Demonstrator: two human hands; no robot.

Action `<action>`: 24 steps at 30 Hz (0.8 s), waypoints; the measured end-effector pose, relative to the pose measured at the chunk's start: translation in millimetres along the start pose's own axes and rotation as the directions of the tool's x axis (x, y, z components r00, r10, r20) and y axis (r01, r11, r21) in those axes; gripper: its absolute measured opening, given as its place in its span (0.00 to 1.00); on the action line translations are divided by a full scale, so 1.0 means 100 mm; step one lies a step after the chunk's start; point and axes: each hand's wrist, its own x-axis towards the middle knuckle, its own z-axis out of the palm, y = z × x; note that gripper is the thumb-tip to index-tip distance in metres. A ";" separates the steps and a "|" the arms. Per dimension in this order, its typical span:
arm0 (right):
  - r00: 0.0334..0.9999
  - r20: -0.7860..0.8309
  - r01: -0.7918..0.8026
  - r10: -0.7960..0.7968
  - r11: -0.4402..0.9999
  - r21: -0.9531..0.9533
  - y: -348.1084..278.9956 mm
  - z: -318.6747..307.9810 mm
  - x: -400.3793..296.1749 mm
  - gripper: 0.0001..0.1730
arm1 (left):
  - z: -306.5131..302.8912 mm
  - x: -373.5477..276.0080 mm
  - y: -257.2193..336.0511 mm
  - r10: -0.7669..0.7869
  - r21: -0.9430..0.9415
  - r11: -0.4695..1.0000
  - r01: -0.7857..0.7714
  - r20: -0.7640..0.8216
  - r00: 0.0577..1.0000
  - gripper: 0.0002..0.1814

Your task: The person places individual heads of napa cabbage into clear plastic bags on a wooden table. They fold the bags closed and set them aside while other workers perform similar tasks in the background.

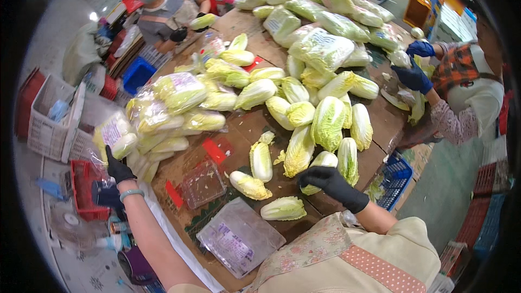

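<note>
My left hand (118, 167), in a black glove, grips a clear plastic bag of napa cabbages (115, 135) at the left edge of the table, beside a pile of similar filled bags (179, 89). At the right, my black-gloved right hand (321, 179) rests over a small napa cabbage (324, 160); its fingers hide part of it, and the grip is unclear. Loose cabbages (328, 122) lie beyond that hand, and one cabbage (283, 208) lies nearer to me. Close to my apron, a stack of flat printed plastic bags (241, 238) lies on the brown tabletop (171, 171).
Large bagged cabbages (321, 49) are heaped at the far side. A person (171, 12) at the far left holds a cabbage; another (456, 77) in blue gloves works at the right. A clear plastic tray (203, 185) and a blue basket (397, 179) are nearby.
</note>
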 end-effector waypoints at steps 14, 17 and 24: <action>0.583 -0.364 -0.084 -0.726 0.392 -0.916 0.29 -0.51 0.77 0.33 | -0.70 -1.21 -0.38 0.106 0.414 0.901 -0.130 0.079 0.991 0.23; 0.491 -0.378 0.032 -0.785 0.450 -0.892 0.18 -0.70 0.75 0.26 | -1.06 -2.29 -0.31 0.062 0.512 0.855 -0.078 0.048 0.997 0.20; 0.597 -0.232 0.310 -0.768 0.487 -0.816 -0.24 -1.21 0.36 0.18 | -0.97 -4.55 -0.87 0.174 0.957 0.290 -0.014 -0.038 0.984 0.32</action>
